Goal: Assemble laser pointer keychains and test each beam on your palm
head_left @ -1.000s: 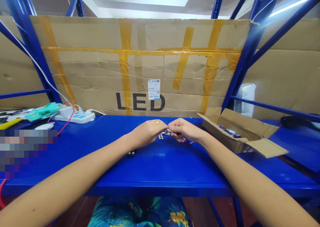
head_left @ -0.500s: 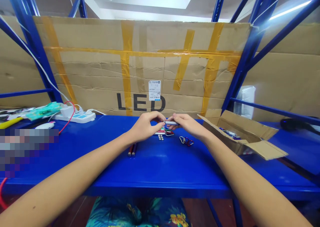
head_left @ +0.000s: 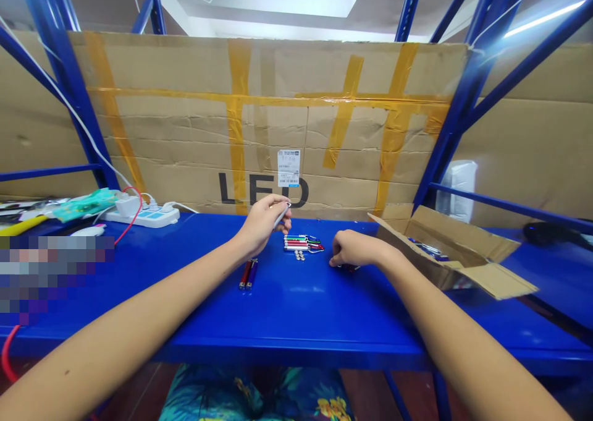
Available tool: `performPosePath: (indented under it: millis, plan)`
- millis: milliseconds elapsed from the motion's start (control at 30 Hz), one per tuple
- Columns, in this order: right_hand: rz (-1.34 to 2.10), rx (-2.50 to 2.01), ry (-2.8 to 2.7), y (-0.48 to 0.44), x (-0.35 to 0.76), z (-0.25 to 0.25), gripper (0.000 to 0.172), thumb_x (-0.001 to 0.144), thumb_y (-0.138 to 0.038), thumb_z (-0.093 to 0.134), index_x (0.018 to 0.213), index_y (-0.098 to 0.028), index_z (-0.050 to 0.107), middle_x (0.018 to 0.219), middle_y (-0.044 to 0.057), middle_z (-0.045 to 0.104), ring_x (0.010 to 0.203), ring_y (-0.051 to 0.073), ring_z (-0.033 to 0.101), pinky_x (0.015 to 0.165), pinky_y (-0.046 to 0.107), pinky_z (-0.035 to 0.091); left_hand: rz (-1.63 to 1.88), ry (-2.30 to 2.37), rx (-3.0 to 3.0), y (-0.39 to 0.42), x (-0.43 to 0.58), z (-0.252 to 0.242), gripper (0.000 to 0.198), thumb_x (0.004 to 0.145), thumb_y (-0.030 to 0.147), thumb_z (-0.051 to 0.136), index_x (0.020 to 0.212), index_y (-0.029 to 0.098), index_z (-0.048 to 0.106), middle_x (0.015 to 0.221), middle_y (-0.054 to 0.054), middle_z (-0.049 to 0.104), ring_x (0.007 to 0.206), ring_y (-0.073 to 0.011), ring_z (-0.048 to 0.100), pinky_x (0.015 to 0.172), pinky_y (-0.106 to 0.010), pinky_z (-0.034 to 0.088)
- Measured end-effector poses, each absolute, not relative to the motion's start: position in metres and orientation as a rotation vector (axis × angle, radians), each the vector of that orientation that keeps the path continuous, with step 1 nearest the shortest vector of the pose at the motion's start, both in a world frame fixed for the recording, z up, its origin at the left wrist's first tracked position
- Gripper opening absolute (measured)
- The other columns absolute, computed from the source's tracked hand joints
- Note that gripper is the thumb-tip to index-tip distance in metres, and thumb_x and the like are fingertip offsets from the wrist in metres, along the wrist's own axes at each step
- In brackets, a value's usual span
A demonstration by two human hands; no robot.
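Note:
My left hand is raised above the table, closed around a slim silver metal tube like a small penlight. It tilts upward, with its end showing past the fingertips. My right hand rests low at the table with its fingers pinched down on the carabiner clips; the hand mostly hides them. Between the hands lies a row of coloured metal tubes with clips at their right ends. Several small silver button cells sit just in front of that row. Two dark red and purple tubes lie below my left wrist.
An open cardboard box holding metal parts stands at right. On the left are a white power strip, cables and a teal packet. A large cardboard sheet closes off the back of the blue table.
My hands have come apart from the silver tube they were both on. The left has lifted with the tube; the right has moved down onto the carabiner clips.

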State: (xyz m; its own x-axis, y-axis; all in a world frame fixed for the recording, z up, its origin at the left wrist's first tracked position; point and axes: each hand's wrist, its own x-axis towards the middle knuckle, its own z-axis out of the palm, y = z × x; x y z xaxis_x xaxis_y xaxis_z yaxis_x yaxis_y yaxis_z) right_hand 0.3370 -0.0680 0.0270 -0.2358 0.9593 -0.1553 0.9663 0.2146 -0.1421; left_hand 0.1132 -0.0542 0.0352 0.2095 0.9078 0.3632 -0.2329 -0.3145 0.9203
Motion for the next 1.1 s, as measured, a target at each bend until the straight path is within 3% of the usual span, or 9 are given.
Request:
performPosePath:
  millis: [233,367,567,700,833,933,1100]
  plan:
    - [-0.371,1.906,2.439,-0.072,0.33,0.023,0.006,0.067,-0.021,0.064,0.067,-0.015,0.064,0.062,0.006,0.065,0.05,0.016,0.058,0.046,0.027,0.038,1.205,0.699,1.56,-0.056,0.12,0.023,0.011,0.087,0.019,0.049,0.096,0.016,0.055,0.075,-0.001,0.059,0.045,-0.0052,0.045,0.039,-0.019,0.03]
    - [-0.464,1.932,2.555,-0.075,0.33,0.027,0.008,0.067,-0.023,0.062,0.063,-0.016,0.06,0.058,0.004,0.062,0.047,0.015,0.054,0.045,0.026,0.036,1.129,0.764,1.693,-0.06,0.121,0.022,0.018,0.08,0.016,0.054,0.096,0.015,0.06,0.074,0.0,0.059,0.05,-0.0057,0.044,0.045,-0.02,0.032]
    - [-1.211,1.517,2.994,-0.082,0.335,0.042,0.014,0.079,-0.025,0.049,0.074,-0.016,0.058,0.07,0.004,0.067,0.055,0.011,0.057,0.049,0.023,0.043,1.063,0.731,2.058,-0.067,0.123,0.016,0.023,0.077,0.021,0.063,0.098,0.013,0.064,0.081,-0.002,0.062,0.071,-0.0117,0.054,0.067,-0.027,0.043]
    - [-1.688,1.324,2.976,-0.083,0.331,0.041,0.007,0.078,-0.022,0.052,0.076,-0.017,0.053,0.069,0.002,0.065,0.057,0.011,0.061,0.047,0.021,0.044,1.046,0.676,2.168,-0.072,0.125,0.012,0.019,0.082,0.028,0.06,0.094,0.013,0.064,0.079,-0.002,0.062,0.07,-0.012,0.053,0.066,-0.027,0.043]
    - [-1.888,1.292,2.917,-0.082,0.327,0.037,0.004,0.078,-0.02,0.053,0.076,-0.016,0.052,0.066,0.0,0.063,0.054,0.01,0.059,0.046,0.02,0.044,1.143,0.666,2.182,-0.071,0.126,0.01,0.021,0.082,0.027,0.062,0.098,0.014,0.06,0.081,-0.001,0.061,0.07,-0.011,0.051,0.066,-0.026,0.042]
    - [-1.989,1.264,2.88,-0.081,0.326,0.034,0.004,0.078,-0.019,0.055,0.078,-0.016,0.053,0.065,-0.001,0.062,0.052,0.009,0.058,0.048,0.021,0.045,1.121,0.699,2.21,-0.068,0.125,0.01,0.016,0.082,0.027,0.061,0.091,0.014,0.063,0.074,0.0,0.06,0.065,-0.0103,0.049,0.062,-0.025,0.04]
    - [-2.251,1.258,2.797,-0.078,0.324,0.03,0.011,0.076,-0.023,0.062,0.08,-0.015,0.054,0.071,0.002,0.064,0.06,0.012,0.062,0.053,0.024,0.047,1.173,0.798,2.254,-0.066,0.123,0.01,0.013,0.081,0.025,0.06,0.088,0.014,0.063,0.074,-0.001,0.062,0.065,-0.0107,0.049,0.061,-0.024,0.039]
